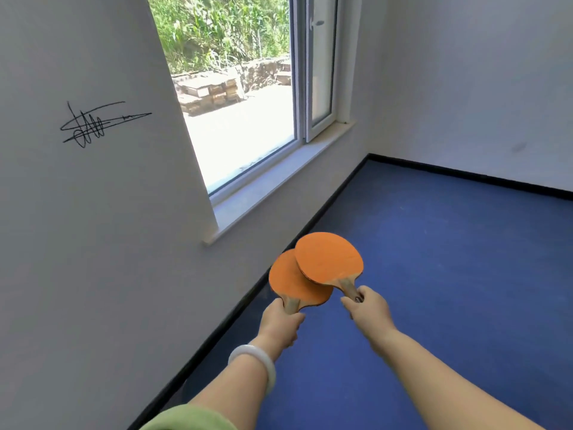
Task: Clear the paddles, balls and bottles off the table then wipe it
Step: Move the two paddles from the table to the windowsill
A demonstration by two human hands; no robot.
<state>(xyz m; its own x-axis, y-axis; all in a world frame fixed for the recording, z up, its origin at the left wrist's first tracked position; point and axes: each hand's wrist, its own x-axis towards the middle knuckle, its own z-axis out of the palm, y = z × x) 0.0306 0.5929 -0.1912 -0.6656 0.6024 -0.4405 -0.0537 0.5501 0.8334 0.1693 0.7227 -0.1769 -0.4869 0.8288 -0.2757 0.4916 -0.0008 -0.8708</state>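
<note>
Holding two table-tennis paddles out over the floor, one in each hand, clear of the table.

The left hand (280, 324) is gripping the pale handle of a round orange-faced wooden paddle (291, 282), and the right hand (369, 308) is pinching the handle of a second orange-faced wooden paddle (328, 257), whose blade is overlapping the first from above. Both arms are reaching forward and slightly down, wrists near each other, above the blue floor (449, 274) by the black skirting. I'd guess the blades are being held stacked so both can go down as a pair, perhaps on the white window sill (279, 181). The table itself isn't showing from here.
</note>
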